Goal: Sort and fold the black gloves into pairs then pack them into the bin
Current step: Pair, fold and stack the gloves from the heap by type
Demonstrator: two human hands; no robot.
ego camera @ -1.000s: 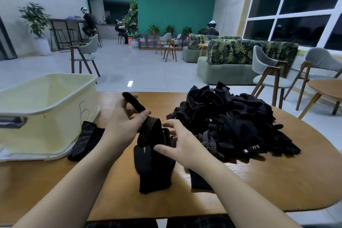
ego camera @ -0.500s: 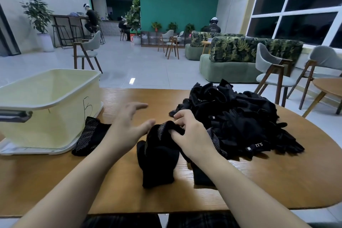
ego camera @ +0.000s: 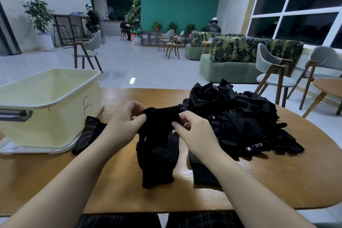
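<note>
Left hand (ego camera: pixel 124 123) and right hand (ego camera: pixel 196 131) pinch 1 folded glove pair (ego camera: pixel 159 144) (fingers curled) beside the pile (ego camera: pixel 240 116).

Matt knit gloves (ego camera: pixel 240 120), glossy plastic bin (ego camera: pixel 46 109), smooth wood table (ego camera: pixel 277 181).

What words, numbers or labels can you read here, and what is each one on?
"5", handwritten in dark marker on the side of the pale yellow bin.
"5.11", seen upside down on a tag at the near edge of the glove pile.
Another white print on a glove at the far left of the pile: too small to read.
Small white tag on the glove being folded: no text legible.
</note>
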